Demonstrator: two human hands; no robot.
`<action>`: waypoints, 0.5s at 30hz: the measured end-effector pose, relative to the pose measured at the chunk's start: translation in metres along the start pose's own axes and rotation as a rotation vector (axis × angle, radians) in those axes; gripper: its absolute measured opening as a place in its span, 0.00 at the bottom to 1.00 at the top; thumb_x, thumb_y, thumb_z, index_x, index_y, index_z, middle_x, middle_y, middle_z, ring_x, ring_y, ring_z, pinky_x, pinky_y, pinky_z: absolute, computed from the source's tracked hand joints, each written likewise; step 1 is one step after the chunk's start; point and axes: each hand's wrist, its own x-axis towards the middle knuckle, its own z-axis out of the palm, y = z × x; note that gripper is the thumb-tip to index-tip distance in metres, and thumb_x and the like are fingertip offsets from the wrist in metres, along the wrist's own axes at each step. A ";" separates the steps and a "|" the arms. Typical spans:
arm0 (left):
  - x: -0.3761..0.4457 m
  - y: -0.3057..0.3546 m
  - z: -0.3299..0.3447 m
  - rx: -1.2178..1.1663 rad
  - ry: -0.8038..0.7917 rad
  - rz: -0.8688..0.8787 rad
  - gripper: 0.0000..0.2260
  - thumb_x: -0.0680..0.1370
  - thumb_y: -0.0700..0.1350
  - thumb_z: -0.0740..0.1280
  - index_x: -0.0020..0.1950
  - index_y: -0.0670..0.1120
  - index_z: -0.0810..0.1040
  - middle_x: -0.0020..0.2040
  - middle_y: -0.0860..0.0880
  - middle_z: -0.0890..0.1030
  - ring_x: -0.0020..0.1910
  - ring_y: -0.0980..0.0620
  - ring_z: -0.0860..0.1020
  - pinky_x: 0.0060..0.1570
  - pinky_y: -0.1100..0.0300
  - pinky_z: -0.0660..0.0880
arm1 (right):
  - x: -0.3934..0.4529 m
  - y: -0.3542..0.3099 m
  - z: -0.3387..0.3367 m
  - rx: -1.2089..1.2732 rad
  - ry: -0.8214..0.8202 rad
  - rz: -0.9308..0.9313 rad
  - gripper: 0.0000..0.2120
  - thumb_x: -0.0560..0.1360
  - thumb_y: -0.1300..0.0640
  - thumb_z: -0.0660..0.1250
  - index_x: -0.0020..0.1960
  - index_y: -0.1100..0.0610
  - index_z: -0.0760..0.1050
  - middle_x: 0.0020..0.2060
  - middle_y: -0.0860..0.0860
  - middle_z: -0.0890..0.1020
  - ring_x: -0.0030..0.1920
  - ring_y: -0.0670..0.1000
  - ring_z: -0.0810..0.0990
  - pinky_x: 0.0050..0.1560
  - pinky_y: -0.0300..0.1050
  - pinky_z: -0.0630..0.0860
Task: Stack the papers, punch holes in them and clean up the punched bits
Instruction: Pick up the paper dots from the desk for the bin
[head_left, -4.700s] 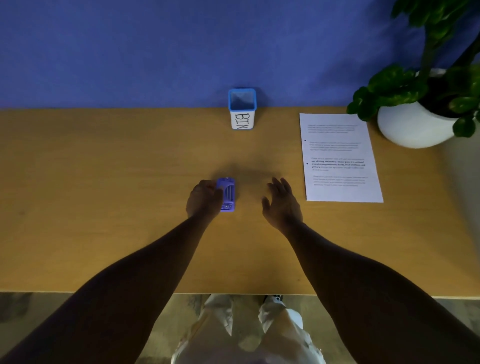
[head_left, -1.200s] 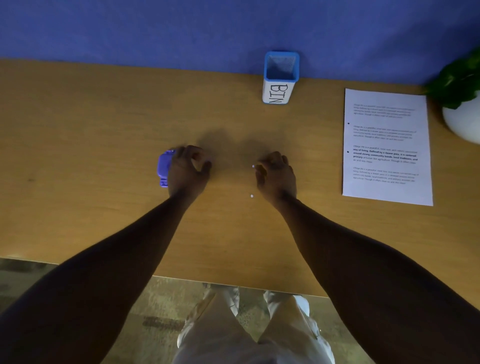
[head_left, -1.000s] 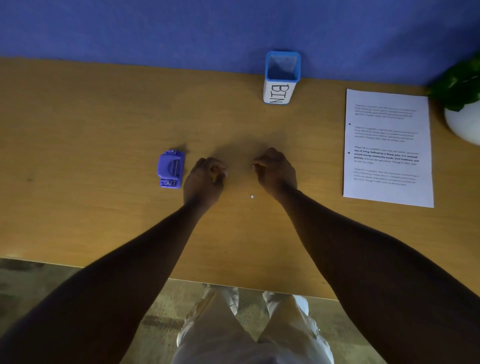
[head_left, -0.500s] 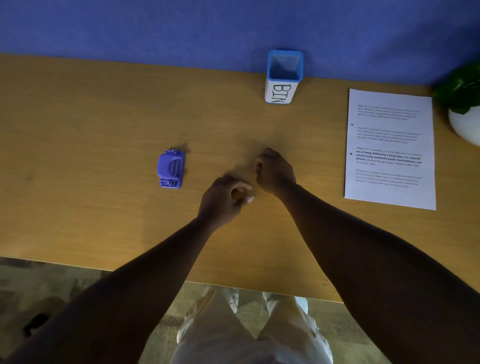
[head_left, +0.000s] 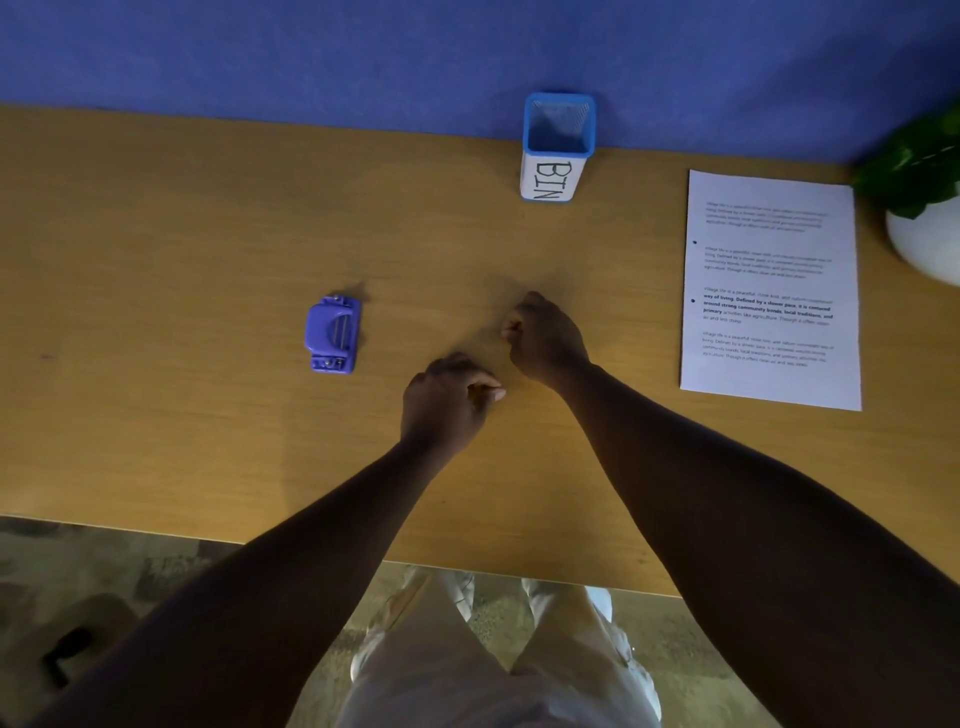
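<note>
Pinching at the table (head_left: 156, 260) near the middle of the frame, the left hand (head_left: 448, 402) has thumb and forefinger tips drawn together over the wood, likely on a punched bit, though the bit itself is too small to make out. The right hand (head_left: 543, 340) sits just above and to the right of it, fingers curled into a loose fist; whether it holds bits inside I cannot tell. The bin (head_left: 557, 148) stands at the top centre against the blue wall, straight up the frame from both hands, and the right hand is the nearer one to it, so a drop-off looks like a short forward reach. The punch (head_left: 333, 333) lies apart at centre left, its long axis running up and down the frame, touched by neither hand. The papers (head_left: 771, 291) lie flat at the right, long side running up the frame, beside a plant pot (head_left: 930, 244).
</note>
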 end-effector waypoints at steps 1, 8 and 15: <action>0.000 0.002 0.000 0.010 -0.011 -0.006 0.04 0.74 0.52 0.73 0.45 0.54 0.85 0.47 0.56 0.82 0.47 0.53 0.80 0.41 0.57 0.77 | -0.001 0.000 0.000 -0.001 0.003 -0.004 0.04 0.75 0.61 0.67 0.46 0.54 0.79 0.52 0.51 0.76 0.50 0.52 0.76 0.42 0.43 0.71; 0.006 0.009 0.003 0.070 -0.132 -0.056 0.05 0.78 0.50 0.69 0.50 0.52 0.82 0.53 0.53 0.80 0.49 0.49 0.81 0.49 0.54 0.77 | -0.008 0.005 0.004 0.024 0.025 -0.001 0.02 0.76 0.59 0.66 0.47 0.55 0.78 0.51 0.51 0.75 0.48 0.51 0.76 0.41 0.42 0.68; 0.042 0.008 -0.012 -0.081 -0.150 -0.185 0.04 0.78 0.50 0.68 0.51 0.54 0.82 0.56 0.52 0.80 0.52 0.49 0.80 0.48 0.56 0.76 | -0.005 0.006 -0.008 0.281 0.074 0.075 0.04 0.78 0.61 0.64 0.48 0.57 0.77 0.49 0.50 0.75 0.48 0.50 0.77 0.46 0.43 0.73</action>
